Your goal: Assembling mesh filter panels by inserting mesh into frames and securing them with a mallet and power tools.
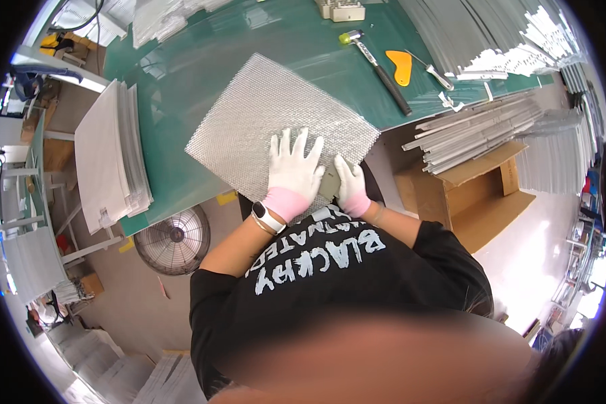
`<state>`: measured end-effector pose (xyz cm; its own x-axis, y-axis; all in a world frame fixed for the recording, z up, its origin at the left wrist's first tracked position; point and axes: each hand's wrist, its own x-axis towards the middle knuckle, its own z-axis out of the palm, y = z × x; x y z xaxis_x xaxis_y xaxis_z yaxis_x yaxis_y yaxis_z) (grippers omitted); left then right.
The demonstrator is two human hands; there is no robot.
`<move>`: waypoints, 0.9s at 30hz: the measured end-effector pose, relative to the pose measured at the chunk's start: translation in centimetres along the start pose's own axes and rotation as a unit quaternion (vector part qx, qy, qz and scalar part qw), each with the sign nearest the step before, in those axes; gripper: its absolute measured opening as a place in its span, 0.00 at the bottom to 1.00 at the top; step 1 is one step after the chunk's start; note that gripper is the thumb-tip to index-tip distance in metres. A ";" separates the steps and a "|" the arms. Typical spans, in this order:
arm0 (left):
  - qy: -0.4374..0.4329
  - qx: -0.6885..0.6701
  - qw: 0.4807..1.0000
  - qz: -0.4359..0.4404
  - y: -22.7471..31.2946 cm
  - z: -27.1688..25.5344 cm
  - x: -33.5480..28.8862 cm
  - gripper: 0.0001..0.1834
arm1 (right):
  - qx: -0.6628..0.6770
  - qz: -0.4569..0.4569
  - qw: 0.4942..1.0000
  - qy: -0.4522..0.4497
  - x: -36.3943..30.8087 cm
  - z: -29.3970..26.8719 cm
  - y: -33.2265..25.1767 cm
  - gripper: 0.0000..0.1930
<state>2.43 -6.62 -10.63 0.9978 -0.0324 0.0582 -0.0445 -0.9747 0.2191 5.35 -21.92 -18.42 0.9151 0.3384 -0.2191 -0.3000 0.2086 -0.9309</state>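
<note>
A silver metal mesh panel [262,101] lies turned at an angle on the green worktable, its near part overhanging the front edge toward my body. My left hand [293,168], in a white glove with a pink cuff, rests flat on the mesh with its fingers spread. Close to the panel's near right edge is my right hand [352,187], gloved the same way, its fingers bent and held together. A small grey-green flat piece [329,183] shows between the two hands, against the right fingers. Whether the right hand grips it or the mesh edge is partly hidden.
On the green table [175,114] lie a hammer [384,74], a yellow scraper [400,67] and a screwdriver [438,74]. White panels [111,155] are stacked left, metal strips [478,131] right, above an open cardboard box [485,209]. A floor fan [175,236] stands below left.
</note>
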 end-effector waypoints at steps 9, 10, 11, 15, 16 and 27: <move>0.022 0.054 0.992 0.109 -9.6 -1.9 4.6 0.22 | -0.523 -0.047 0.779 -0.342 5.6 -5.5 -3.0 0.24; 0.055 0.086 0.991 0.087 -9.8 -2.3 5.0 0.22 | -0.616 -0.062 0.738 -0.267 6.7 -8.5 -2.5 0.18; 0.060 0.082 0.990 0.102 -8.7 -2.8 5.3 0.22 | -0.773 -0.001 0.581 -0.255 10.3 -15.0 2.1 0.15; 0.178 -0.107 0.963 0.171 -3.5 -2.8 0.9 0.20 | -0.848 0.121 0.509 -0.078 10.0 -22.5 -1.8 0.13; 0.131 -0.175 0.952 0.212 -2.3 -2.6 0.0 0.20 | -0.847 0.123 0.506 -0.106 10.3 -23.1 -2.0 0.13; -0.181 -0.468 0.864 0.052 -3.3 12.2 -6.9 0.20 | -0.840 -0.055 0.520 -0.144 7.3 -21.5 -8.8 0.11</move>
<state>-3.70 -5.91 -23.58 0.9289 -0.3405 -0.1458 0.0136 -0.3622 0.9320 20.47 -41.01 -18.07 0.7509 0.5829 -0.3105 0.6301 -0.7731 0.0724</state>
